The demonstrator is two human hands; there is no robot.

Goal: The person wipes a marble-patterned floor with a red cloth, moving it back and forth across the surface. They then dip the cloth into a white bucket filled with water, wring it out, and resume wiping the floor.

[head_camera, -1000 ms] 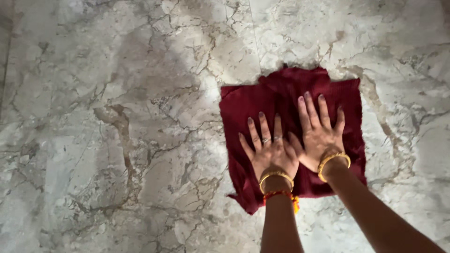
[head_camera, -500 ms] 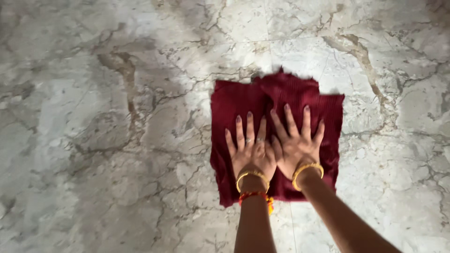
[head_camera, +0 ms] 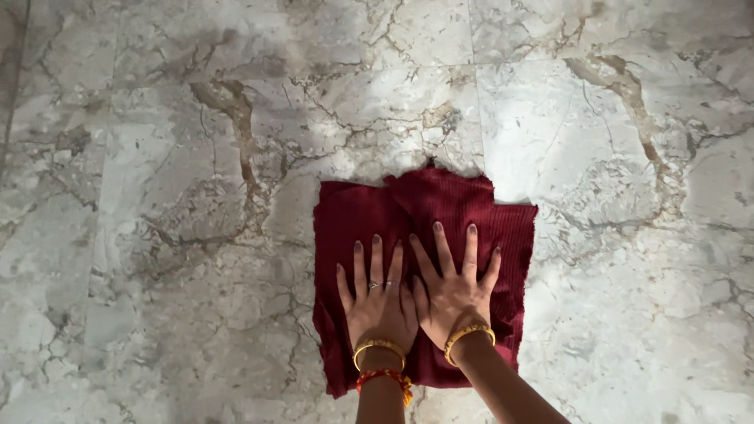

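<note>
On veined marble floor [head_camera: 157, 235], both hands' spread fingers [head_camera: 375, 259] flat atop maroon cloth [head_camera: 353, 220].

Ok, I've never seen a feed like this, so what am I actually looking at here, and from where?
There is no machine: this is one camera worn on a person's head, looking straight down at their own two bare hands. The surface is a marble floor of pale grey tiles with brown veins. On it lies a dark red cloth, spread mostly flat with a small fold at its far edge. The left hand and right hand press flat on the cloth side by side, fingers spread. Nothing is gripped; the palms just rest on it. Both wrists wear gold bangles, and the left also a red thread.
</note>
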